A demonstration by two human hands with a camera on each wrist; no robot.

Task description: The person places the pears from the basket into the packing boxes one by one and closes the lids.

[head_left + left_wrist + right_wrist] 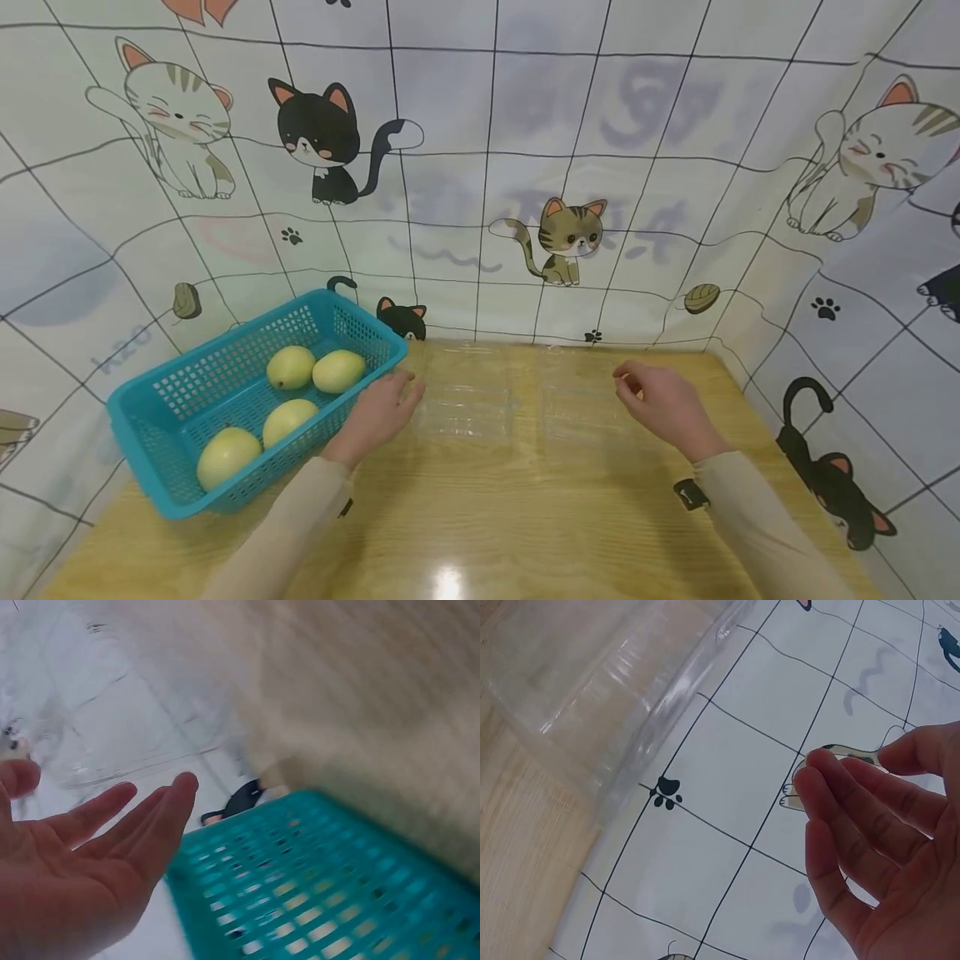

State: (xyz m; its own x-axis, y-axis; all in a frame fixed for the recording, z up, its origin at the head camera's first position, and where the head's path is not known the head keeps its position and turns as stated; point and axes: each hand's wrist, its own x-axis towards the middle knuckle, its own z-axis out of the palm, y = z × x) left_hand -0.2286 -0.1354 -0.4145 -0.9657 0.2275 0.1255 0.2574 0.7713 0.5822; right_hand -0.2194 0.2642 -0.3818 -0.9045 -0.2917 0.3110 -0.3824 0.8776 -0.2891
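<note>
My left hand (377, 414) hovers beside the right side of a teal plastic basket (133, 421), its fingers relaxed and nothing in them. In the left wrist view that hand's fingertips overlap the basket's corner. Several yellow-green fruits (228, 457) lie inside the basket. A clear plastic box (465, 417) stands on the table just right of my left hand. Another clear plastic box (577, 408) is to the left of my right hand (667, 408). The right hand's fingers are loosely bent, with no object between them, as the right wrist view confirms.
The wooden table (480, 517) backs onto a cat-print sheet (450, 108) that also covers both sides. A small black object (690, 494) lies by the right sleeve. Part of another dark thing (346, 507) shows beside the left sleeve.
</note>
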